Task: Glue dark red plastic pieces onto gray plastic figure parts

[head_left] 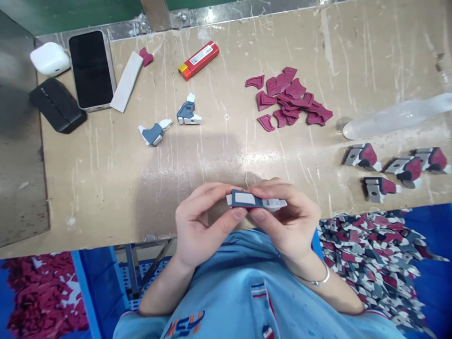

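Observation:
Both hands meet over the near edge of the worn beige table (106, 179). My left hand (201, 221) and my right hand (286, 216) together pinch a small blue, grey and white plastic part (252, 200) between thumbs and fingertips. Two similar blue-and-white parts (155, 133) (188, 113) lie on the table beyond my left hand. A heap of several maroon plastic shells (291, 100) lies further back to the right. Several assembled grey, maroon and white pieces (395, 167) rest at the right edge.
A phone (91, 68), white earbud case (50, 59), black case (57, 104), white strip (126, 81) and red-orange lighter (198, 60) sit at the back left. A clear plastic bag (395, 115) lies right. Blue bins hold maroon parts (38, 292) and mixed parts (374, 259) below.

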`<action>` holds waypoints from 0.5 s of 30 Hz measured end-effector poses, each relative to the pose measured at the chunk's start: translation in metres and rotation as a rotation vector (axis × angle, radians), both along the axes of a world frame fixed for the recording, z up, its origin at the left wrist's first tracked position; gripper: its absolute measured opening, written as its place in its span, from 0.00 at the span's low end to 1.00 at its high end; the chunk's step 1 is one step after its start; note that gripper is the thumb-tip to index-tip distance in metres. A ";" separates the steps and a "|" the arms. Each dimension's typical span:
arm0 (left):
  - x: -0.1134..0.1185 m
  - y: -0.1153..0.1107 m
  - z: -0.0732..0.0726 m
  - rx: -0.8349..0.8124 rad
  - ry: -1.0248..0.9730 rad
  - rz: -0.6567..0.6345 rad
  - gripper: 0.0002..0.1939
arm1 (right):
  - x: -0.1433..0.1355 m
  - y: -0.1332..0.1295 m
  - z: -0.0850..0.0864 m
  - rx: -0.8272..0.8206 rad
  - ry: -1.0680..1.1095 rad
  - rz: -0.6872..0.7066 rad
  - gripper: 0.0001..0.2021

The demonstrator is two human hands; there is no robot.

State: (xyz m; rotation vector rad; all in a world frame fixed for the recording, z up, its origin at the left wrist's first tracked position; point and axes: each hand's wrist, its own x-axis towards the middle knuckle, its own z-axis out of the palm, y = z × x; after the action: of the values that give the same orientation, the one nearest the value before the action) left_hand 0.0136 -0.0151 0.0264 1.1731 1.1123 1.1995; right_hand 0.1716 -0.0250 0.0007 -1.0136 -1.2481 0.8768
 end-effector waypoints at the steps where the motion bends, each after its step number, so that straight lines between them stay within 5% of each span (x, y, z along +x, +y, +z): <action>1: 0.000 0.001 0.001 -0.039 -0.033 -0.018 0.06 | 0.001 0.000 0.000 0.002 0.001 0.001 0.10; 9: 0.001 0.007 0.003 -0.114 -0.215 -0.006 0.08 | 0.010 0.001 0.003 -0.053 -0.128 0.115 0.11; 15: -0.001 0.013 0.003 -0.326 -0.279 -0.056 0.22 | 0.015 0.006 0.003 0.212 -0.398 0.148 0.24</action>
State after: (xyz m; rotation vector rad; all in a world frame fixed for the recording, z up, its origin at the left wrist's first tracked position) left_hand 0.0131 -0.0025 0.0298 0.7578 1.0092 1.0547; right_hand 0.1869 -0.0190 0.0042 -0.9604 -1.7317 0.6527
